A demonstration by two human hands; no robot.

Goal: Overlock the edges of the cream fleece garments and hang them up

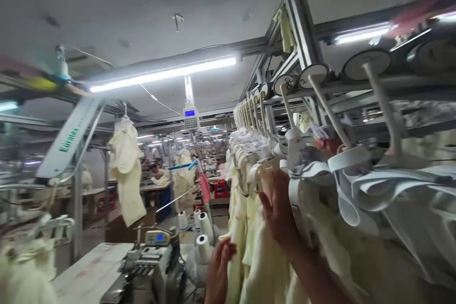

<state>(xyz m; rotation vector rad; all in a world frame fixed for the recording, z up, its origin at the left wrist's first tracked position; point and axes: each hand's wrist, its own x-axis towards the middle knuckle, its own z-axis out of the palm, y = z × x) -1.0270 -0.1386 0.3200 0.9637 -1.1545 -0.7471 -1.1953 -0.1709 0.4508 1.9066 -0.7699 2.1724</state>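
A row of cream garments (pixel 265 256) with white bands at their tops hangs from the rail on my right. My right hand (pixel 281 209) reaches up to the top of one of them, just below its hanger. Its fingers curl round the cloth, partly blurred and hidden, with the thumb at the near side. Lower and further left, my left hand (pixel 219 266) pinches a cream edge of cloth (pixel 224 236) between thumb and fingers. Whether both hands hold the same garment, I cannot tell.
An overlock sewing machine (pixel 153 256) stands on a table (pixel 89 270) at the lower left, with white thread cones (pixel 203 247) beside it. Another cream garment (pixel 126 166) hangs at the left. White straps (pixel 351 199) and a metal frame (pixel 302 19) are close on the right.
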